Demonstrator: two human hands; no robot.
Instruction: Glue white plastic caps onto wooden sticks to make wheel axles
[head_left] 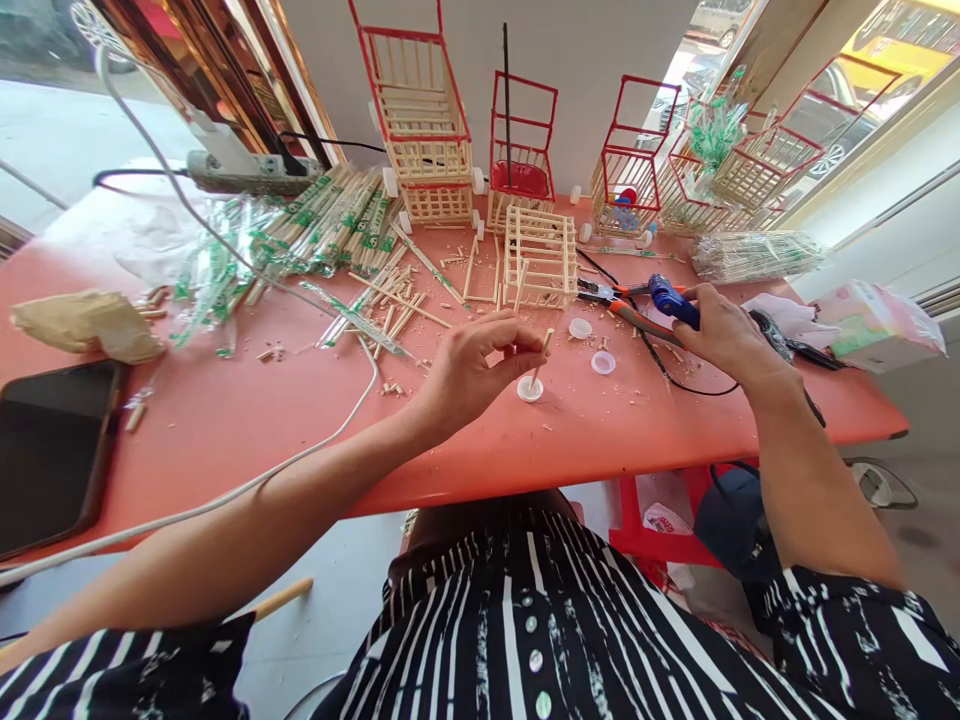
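Observation:
My left hand pinches a short wooden stick between thumb and fingers. The stick's lower end meets a small white round cap lying on the table. At the right, my right hand is wrapped around a blue glue gun, its grip partly hidden by the fingers. Two more white caps lie between the hands. Close to the glue gun are pliers with orange and black handles. A small wooden stick frame sits just behind the caps.
Several stick carts with red trim stand along the back of the orange table. Wrapped chopsticks, loose sticks and a power strip are at left, with a phone. A white cable crosses the left side.

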